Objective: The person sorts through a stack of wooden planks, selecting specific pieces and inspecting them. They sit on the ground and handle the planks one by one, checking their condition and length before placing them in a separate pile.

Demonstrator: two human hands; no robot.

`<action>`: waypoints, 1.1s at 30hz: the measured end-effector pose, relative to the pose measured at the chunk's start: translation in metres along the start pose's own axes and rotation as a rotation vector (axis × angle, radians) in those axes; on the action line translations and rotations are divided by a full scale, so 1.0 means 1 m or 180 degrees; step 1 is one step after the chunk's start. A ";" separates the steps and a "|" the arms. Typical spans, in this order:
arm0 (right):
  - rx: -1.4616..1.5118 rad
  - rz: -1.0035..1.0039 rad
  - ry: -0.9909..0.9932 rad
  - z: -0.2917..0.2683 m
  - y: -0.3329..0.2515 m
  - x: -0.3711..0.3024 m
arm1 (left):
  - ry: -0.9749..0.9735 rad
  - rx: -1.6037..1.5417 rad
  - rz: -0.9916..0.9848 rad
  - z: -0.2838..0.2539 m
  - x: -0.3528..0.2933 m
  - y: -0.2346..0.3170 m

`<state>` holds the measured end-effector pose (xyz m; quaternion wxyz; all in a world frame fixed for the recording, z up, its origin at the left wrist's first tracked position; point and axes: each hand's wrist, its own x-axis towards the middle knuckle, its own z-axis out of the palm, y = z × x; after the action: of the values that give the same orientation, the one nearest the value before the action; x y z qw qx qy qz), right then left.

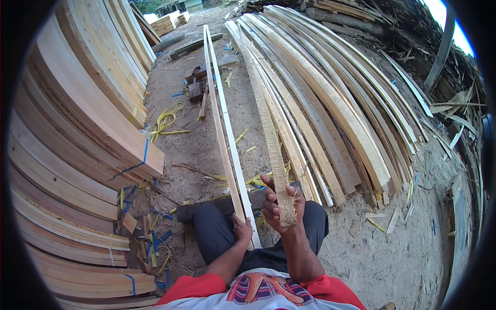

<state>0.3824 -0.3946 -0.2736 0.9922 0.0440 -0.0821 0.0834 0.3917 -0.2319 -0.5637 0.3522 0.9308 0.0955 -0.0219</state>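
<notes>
My left hand (241,227) is closed around the near end of two long, thin wooden strips (227,124), which lie side by side and run away from me between my knees. One strip looks pale, the other browner. To the right, my right hand (279,204) grips the near end of a rough-sawn wooden strip (271,150) from below. Its fingers curl up on the left side and the thumb shows on the right. The rough strip's far end reaches toward the sawn strips (330,103) spread on the ground.
Stacked boards (93,108), some tied with blue strapping, line my left side. A dark timber (194,211) lies crosswise by my knees. Yellow strapping (168,119) and blue scraps litter the dirt. Scrap wood (449,93) is heaped at the far right.
</notes>
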 end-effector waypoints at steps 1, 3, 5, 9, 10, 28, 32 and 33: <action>0.0020 -0.0081 -0.0088 0.001 -0.001 0.000 | -0.0060 -0.0017 -0.0044 0.001 -0.001 0.000; 0.0052 -0.0053 -0.0101 0.003 -0.003 0.001 | 0.0022 -0.0017 0.0052 0.001 -0.001 -0.001; 0.0040 -0.0033 -0.0111 0.003 -0.004 0.001 | 0.0064 0.0000 0.0069 0.002 0.000 0.000; -0.0098 -0.0034 0.0000 -0.005 -0.005 -0.004 | 0.0026 -0.0060 0.0009 0.005 0.002 -0.004; -0.0141 -0.0045 0.0052 -0.007 -0.005 -0.006 | 0.0027 -0.0091 0.0010 0.005 0.003 -0.004; -0.3622 0.0423 0.2173 -0.072 -0.022 -0.034 | -0.0022 -0.0143 -0.0068 0.000 0.000 -0.001; -0.6486 -0.0482 0.2227 -0.109 -0.034 -0.037 | 0.0106 -0.0144 0.0106 0.005 0.003 0.001; -0.5897 -0.0272 0.2237 -0.115 -0.036 -0.040 | 0.0053 -0.0157 0.0083 0.006 0.002 0.000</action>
<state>0.3675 -0.4248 -0.3956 0.6048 -0.7733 0.1857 -0.0413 0.3941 -0.2358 -0.5682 0.3745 0.9231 0.0868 -0.0072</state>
